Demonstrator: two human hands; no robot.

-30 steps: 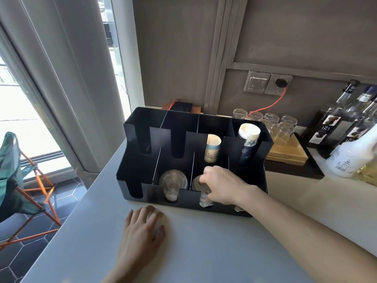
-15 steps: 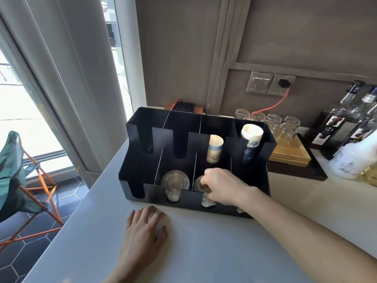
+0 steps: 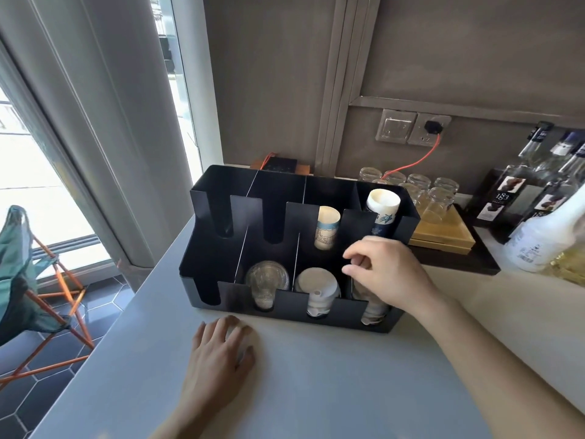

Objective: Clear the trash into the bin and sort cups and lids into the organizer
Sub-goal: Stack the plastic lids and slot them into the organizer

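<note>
Pale grey worktop (image 3: 316,391) filled the lower frame, bearing the black organizer (image 3: 285,301) at centre. Left hand (image 3: 218,353) lay flat before it. Right hand (image 3: 389,274) hovered over the front row, grip released, fingers loosely curled on nothing. White lids (image 3: 316,283) sat in the front compartment just lower-left of it, nearer that hand.
</note>
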